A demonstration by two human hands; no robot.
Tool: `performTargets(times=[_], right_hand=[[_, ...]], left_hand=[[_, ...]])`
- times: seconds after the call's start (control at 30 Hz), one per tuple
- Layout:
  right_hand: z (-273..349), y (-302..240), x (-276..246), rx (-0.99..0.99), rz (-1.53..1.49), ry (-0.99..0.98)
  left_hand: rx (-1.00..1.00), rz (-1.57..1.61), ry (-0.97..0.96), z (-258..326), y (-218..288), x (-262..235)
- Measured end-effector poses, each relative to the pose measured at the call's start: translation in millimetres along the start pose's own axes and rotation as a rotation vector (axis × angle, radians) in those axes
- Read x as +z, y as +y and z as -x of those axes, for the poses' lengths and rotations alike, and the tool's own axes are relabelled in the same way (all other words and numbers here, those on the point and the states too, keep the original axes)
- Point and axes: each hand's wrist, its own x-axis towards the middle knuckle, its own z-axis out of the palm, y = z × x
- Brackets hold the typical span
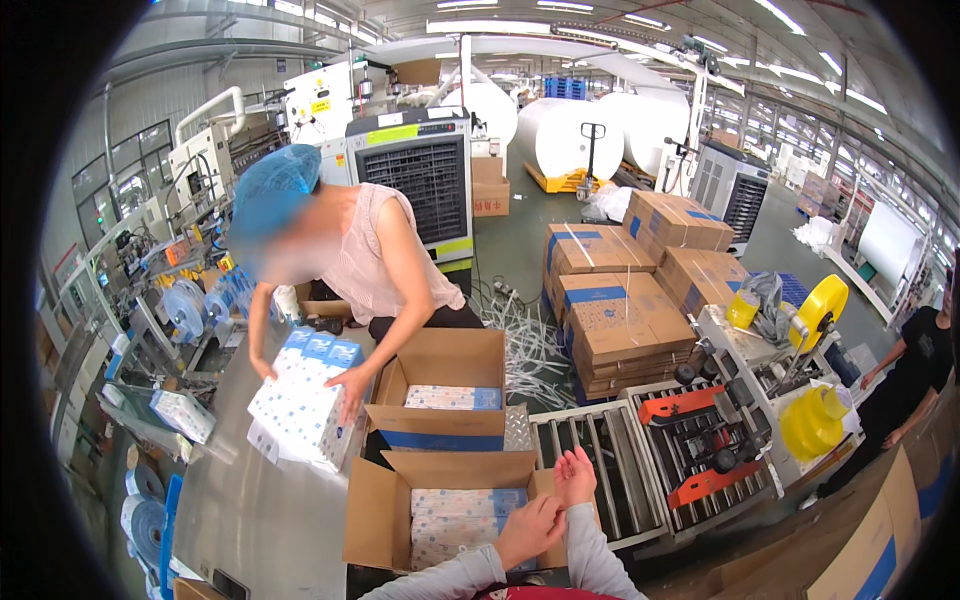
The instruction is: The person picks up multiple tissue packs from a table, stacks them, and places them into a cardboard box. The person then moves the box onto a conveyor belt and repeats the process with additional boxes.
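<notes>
My left hand [528, 530] is above the right side of an open cardboard box [370, 515], its fingers curled together beside my right cuff. Whether they pinch the sleeve [592, 550] or something small is hidden. Raised at the box's right flap, my right hand [575, 478] holds nothing, with its fingers stretched upward. White packs with blue and pink print [460, 515] lie in rows inside this box. Just beyond stands a second open box [445, 425] with similar packs low inside. Across the metal table, a co-worker [350, 250] in a blue hair cover grips a stack of tissue-like packs [305, 395] with both hands.
A roller conveyor [590, 470] leads right from the boxes to a taping machine [705, 435] with orange-red guides. Strapped cartons [625, 315] are stacked behind it, near loose white strips [530, 355]. Packing machinery [185, 310] lines the left; another person [920, 360] stands far right.
</notes>
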Motion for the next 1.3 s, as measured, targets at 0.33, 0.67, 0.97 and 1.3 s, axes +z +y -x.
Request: performTargets(times=[0.33, 0.67, 0.97, 1.3], right_hand=[[-22.9, -26.1, -71.5, -0.224, -0.084, 0.161], [-0.7, -69.8, -86.3, -0.324, -0.028, 0.288], [-11.2, -65.7, -33.9, -0.685, 0.762, -0.283], [-196.4, -206.0, -83.9, -0.204, 0.223, 0.084]], left_hand=[[0.195, -0.042, -0.041, 9.5, 30.6, 42.9], [0.004, 0.607, -0.552, 19.1, 29.0, 69.8], [0.843, 0.063, -0.089, -15.8, 78.7, 86.6], [0.019, 0.801, -0.337, -26.6, 127.4, 60.1]])
